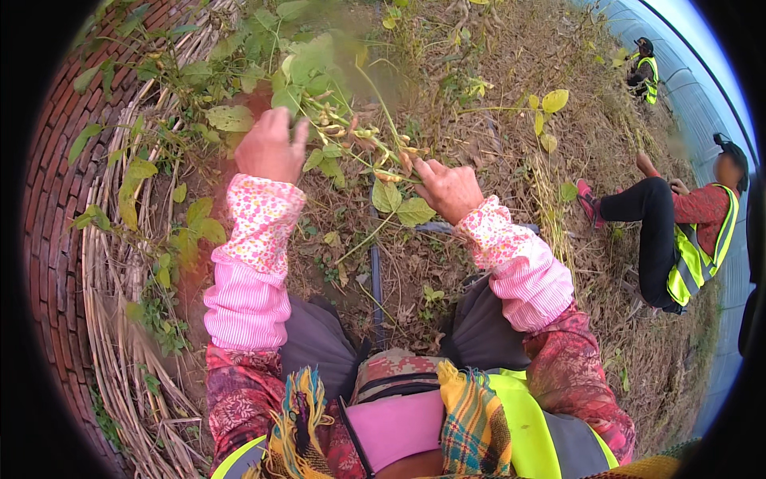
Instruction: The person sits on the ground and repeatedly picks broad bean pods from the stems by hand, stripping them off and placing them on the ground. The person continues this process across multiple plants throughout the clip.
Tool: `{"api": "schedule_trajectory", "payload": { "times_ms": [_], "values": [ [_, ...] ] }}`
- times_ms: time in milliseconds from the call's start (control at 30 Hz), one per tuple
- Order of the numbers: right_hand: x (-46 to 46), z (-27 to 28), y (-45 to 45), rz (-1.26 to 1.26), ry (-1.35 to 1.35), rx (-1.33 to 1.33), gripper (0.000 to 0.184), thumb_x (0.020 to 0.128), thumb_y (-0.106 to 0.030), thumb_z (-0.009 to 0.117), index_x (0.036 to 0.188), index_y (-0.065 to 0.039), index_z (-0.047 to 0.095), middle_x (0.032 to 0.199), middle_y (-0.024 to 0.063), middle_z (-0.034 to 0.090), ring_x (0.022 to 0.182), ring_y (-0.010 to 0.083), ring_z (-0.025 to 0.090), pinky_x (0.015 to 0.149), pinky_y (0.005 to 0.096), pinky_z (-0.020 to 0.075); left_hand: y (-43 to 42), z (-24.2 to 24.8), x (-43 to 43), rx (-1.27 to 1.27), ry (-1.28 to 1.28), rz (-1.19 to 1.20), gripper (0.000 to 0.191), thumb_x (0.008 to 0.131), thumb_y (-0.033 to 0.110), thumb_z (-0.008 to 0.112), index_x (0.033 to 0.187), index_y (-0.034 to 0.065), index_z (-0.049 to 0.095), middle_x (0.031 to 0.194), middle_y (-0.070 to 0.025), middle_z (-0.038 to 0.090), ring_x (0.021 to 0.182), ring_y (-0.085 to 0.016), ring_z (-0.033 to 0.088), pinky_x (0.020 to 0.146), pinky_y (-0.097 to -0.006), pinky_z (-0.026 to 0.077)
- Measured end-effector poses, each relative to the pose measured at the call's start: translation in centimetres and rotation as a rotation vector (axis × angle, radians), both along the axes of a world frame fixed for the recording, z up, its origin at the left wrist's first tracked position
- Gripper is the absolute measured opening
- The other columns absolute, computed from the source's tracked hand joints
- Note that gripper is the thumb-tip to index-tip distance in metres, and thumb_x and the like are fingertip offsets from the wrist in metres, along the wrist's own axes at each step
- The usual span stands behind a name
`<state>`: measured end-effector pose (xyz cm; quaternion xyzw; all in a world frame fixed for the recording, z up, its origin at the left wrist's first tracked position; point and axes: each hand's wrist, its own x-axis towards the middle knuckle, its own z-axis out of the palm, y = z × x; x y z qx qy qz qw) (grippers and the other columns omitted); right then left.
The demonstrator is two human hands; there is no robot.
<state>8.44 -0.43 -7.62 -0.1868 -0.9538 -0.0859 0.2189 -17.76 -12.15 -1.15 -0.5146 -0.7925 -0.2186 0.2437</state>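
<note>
A soybean plant point(359, 135) with pale brown and yellow-green pods reaches across the ground before me. My right hand point(450, 184) grips the lower end of its stem, close to a cluster of pods. Beside the leafy upper end is my left hand point(272, 145), slightly blurred. Its thumb points up next to a green leaf point(287, 99), and whether the fingers pinch anything is hidden. Two yellowing green leaves point(400, 205) hang just below the stem near my right hand.
A brick wall point(51, 215) with bundled dry stalks point(111, 263) lines the left. A dark drip hose point(376, 281) runs between my knees. At right, a person in a yellow vest point(703, 251) sits low; another person point(645, 72) is farther off, along plastic sheeting point(676, 60).
</note>
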Motion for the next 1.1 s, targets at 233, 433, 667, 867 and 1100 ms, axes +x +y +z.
{"api": "schedule_trajectory", "payload": {
  "times_ms": [233,433,667,867,1100],
  "values": [
    [0.2,-1.0,-0.5,0.057,-0.143,0.191,0.040,0.087,-0.025,0.065,0.118,-0.002,0.052,0.077,0.0037,0.055,0.040,0.0092,0.047,0.033,0.0269,0.0399,4.5,-4.4,3.1,-0.048,0.112,-0.608,0.033,0.077,0.004,0.069,0.109,0.0111,0.067,0.126,-0.0076,0.060,0.082,-0.023,0.066,0.067,-0.0332,0.056],
    [0.4,0.2,-1.3,0.034,-0.161,-0.145,0.046,0.081,-0.023,0.065,0.117,0.002,0.052,0.084,0.0115,0.060,0.057,0.0287,0.064,0.050,0.0400,0.0521,4.7,-4.6,2.3,-0.171,0.119,-0.650,0.007,0.074,0.011,0.065,0.078,0.0061,0.060,0.081,-0.0103,0.053,0.084,-0.026,0.061,0.064,-0.0385,0.052],
    [0.2,0.7,-0.6,-0.281,-0.275,-0.408,0.047,0.077,-0.041,0.071,0.105,-0.004,0.062,0.084,0.0184,0.067,0.073,0.0359,0.066,0.066,0.0462,0.0530,2.0,-3.7,5.4,-0.395,0.177,-0.441,0.024,0.082,0.027,0.070,0.074,0.0070,0.058,0.066,-0.0075,0.056,0.055,-0.021,0.058,0.052,-0.0349,0.049],
    [-0.8,0.4,-0.9,-0.294,-0.243,-0.505,0.040,0.080,-0.042,0.067,0.078,-0.003,0.069,0.074,0.0182,0.067,0.073,0.0361,0.067,0.069,0.0465,0.0540,-0.5,-2.0,11.1,-0.445,-0.037,-0.388,0.025,0.088,0.026,0.061,0.072,0.0070,0.063,0.055,-0.0104,0.059,0.052,-0.024,0.061,0.055,-0.0402,0.049],
    [-1.2,1.0,0.7,-0.272,0.002,-0.521,0.036,0.083,-0.038,0.066,0.075,-0.003,0.065,0.063,0.0193,0.062,0.056,0.0361,0.061,0.057,0.0455,0.0517,-4.4,1.5,15.8,0.019,-0.436,-0.865,0.027,0.085,0.024,0.062,0.065,0.0066,0.060,0.054,-0.0113,0.057,0.044,-0.029,0.056,0.046,-0.0429,0.045]
  ]
}}
